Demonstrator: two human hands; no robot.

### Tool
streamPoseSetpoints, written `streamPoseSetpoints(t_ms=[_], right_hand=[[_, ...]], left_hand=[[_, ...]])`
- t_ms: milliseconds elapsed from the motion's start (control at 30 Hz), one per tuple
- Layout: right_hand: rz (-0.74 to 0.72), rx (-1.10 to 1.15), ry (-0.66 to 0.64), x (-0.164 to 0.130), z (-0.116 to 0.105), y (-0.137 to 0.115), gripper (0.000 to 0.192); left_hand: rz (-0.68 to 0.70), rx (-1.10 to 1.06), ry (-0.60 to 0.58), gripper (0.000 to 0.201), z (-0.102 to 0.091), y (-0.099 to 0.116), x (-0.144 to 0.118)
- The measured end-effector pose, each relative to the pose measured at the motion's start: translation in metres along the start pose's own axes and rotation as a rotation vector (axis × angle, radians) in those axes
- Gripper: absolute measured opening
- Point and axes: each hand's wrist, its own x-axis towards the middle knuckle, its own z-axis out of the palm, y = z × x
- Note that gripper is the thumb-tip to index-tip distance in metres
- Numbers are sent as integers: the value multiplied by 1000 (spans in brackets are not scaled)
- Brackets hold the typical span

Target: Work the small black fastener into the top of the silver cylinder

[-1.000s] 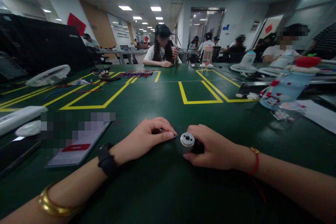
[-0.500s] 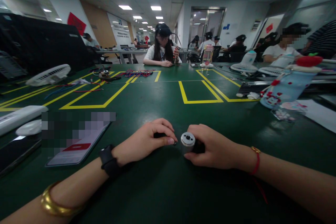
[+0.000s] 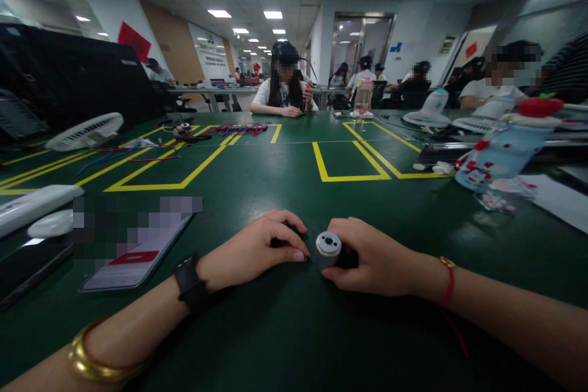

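Observation:
My right hand [image 3: 362, 255] is wrapped round a short silver metal cylinder [image 3: 328, 246] that stands upright on the green table. Its flat round top faces up, with a dark hole in the centre and smaller holes beside it. Just to the left, my left hand [image 3: 260, 242] is closed in a pinch, thumb and index finger together close to the table top. A tiny dark bit shows at those fingertips, too small to name. A small gap separates the left fingertips from the cylinder.
A phone [image 3: 142, 251] lies left of my left hand, near a white case [image 3: 39, 205]. At the right stand a light-blue bottle [image 3: 503, 153] and white fans [image 3: 427, 111]. Yellow tape [image 3: 356, 178] marks the table [image 3: 257, 177]. A person [image 3: 283, 82] sits opposite.
My left hand has dropped slightly, its thumb and fingertips now lower beside the cylinder. The right hand and the cylinder have stayed in place.

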Motion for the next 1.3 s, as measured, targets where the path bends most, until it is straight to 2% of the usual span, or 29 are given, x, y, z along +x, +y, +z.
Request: streamPoseSetpoints(t_ms=[133, 267, 367, 433, 533, 667, 733, 800, 900, 967, 1133, 1300], right_hand=[[-1, 2, 2, 0, -1, 0, 22], [-4, 3, -2, 0, -3, -1, 22], [9, 3, -9, 0, -3, -2, 22], [17, 2, -14, 0, -4, -2, 22], [13, 2, -12, 0, -4, -2, 22], [0, 10, -10, 0, -3, -2, 21], [-1, 12, -11, 0, -4, -2, 21], [0, 12, -13, 1, -4, -2, 21], [5, 13, -12, 1, -3, -2, 21], [4, 17, -8, 1, -2, -1, 21], [-8, 18, 3, 0, -1, 0, 21], [-7, 2, 1, 0, -1, 1, 21]], left_hand=[[-50, -145, 52, 17, -4, -5, 1], [-274, -544, 334, 20, -4, -11, 2], [-322, -913, 509, 13, -5, -16, 4], [-319, -1044, 536, 11, -5, -18, 5], [-314, -1078, 535, 11, -5, -19, 6], [-312, -1027, 530, 12, -4, -18, 5], [-320, -898, 498, 15, -4, -16, 4], [-289, -638, 363, 17, -6, -14, 2], [-122, -180, 101, 15, -9, -8, -2], [-31, -5, 24, 15, -11, -4, -4], [-28, 108, -26, 23, -9, 4, -5], [7, 72, -6, 11, -1, 5, -2]])
